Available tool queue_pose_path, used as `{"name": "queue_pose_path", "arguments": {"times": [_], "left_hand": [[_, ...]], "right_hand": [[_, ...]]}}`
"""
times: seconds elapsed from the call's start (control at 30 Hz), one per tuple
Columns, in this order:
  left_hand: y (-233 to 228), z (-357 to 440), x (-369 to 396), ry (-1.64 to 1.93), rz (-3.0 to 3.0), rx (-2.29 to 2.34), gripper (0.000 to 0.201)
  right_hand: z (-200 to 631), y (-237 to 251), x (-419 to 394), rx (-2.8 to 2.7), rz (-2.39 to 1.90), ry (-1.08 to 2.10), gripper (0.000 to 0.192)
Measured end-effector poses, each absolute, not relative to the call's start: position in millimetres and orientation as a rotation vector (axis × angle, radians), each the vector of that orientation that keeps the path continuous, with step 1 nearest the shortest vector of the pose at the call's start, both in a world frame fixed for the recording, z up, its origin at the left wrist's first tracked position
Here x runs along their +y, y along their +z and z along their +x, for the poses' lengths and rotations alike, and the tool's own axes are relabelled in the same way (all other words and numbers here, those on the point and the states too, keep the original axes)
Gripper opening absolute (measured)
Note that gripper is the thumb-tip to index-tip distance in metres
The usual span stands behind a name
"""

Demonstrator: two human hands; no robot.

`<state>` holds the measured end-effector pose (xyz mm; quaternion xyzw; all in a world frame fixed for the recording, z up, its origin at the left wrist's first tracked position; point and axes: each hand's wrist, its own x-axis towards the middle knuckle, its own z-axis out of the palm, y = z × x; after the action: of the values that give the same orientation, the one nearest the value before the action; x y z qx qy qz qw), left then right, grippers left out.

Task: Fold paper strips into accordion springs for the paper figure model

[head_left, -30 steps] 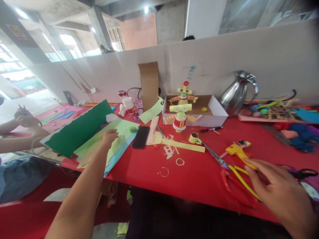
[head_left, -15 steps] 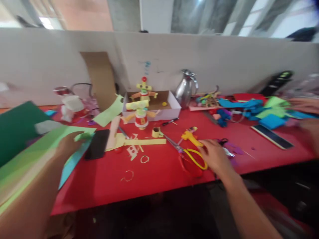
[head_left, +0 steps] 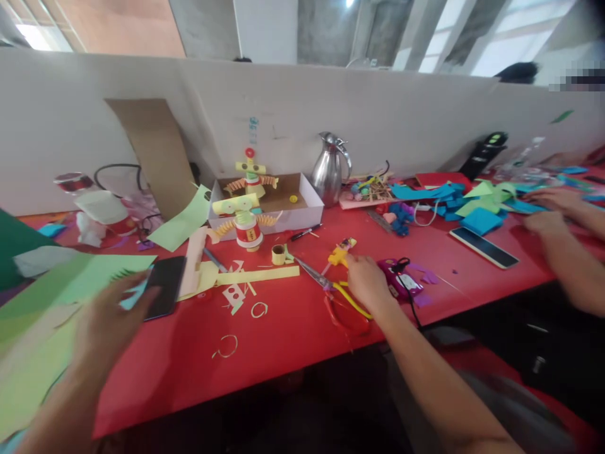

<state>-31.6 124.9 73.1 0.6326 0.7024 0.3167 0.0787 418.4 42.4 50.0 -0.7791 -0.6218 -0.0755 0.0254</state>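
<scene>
Head view: right hand (head_left: 366,284) rests loosely curled on scissors (head_left: 331,293), blades pointing far-left; left hand (head_left: 106,321) spread over green paper (head_left: 42,328)

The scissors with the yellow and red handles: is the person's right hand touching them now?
Touching. In the head view the right hand lies over the yellow handle of the scissors, with no gap showing between them.
</scene>
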Motion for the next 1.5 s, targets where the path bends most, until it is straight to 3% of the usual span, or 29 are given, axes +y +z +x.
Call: {"name": "queue_pose_path", "arguments": {"times": [0.1,0.2,0.33,0.5,0.77,0.93,1.03,1.13,1.2,1.33,1.4,1.5], "left_hand": [[52.4,17.6,72.9,0.899,2.297,1.528,0.03],[35.4,62.8,27.6,0.691,2.457,1.28,0.041],[26.6,102.7,3.1,0.465,2.631,1.133,0.058],[15.3,121.5,24.8,0.404,2.674,1.172,0.062],[17.9,79.5,45.4,0.583,2.702,1.37,0.055],[0.4,61.0,7.5,0.67,2.57,1.667,0.072],[-16.1,79.6,17.8,0.73,2.514,1.69,0.083],[-13.8,102.8,52.5,0.842,2.401,1.627,0.07],[-1.2,110.3,69.3,0.922,2.324,1.551,0.062],[16.3,103.4,54.8,1.086,2.277,1.566,0.055],[10.6,99.7,35.1,1.022,2.313,1.604,0.051],[-6.5,107.2,22.7,0.797,2.387,1.607,0.061]], "right_hand": [[429.9,47.3,61.2,-1.935,-2.441,-0.219,0.045],[445.1,48.3,80.7,-1.849,-2.484,-0.273,0.049],[443.8,53.0,79.8,-1.809,-2.373,-0.386,0.037],[401.3,40.7,21.3,-2.237,-1.848,-0.031,0.039],[378.9,16.8,-8.9,-2.138,-2.009,-0.389,0.033],[368.0,26.0,8.4,-2.02,-2.092,-0.528,0.028],[349.7,32.7,34.9,-2.107,-1.941,-0.392,0.031],[331.0,35.5,63.6,-2.202,-1.911,-0.255,0.032],[324.3,35.2,75.1,-2.226,-1.93,-0.191,0.022],[327.0,30.9,72.0,-2.176,-1.806,-0.025,0.015],[332.5,28.4,61.8,-2.085,-1.678,0.081,0.013],[340.5,26.9,43.5,-1.922,-1.528,0.178,0.009]]}}
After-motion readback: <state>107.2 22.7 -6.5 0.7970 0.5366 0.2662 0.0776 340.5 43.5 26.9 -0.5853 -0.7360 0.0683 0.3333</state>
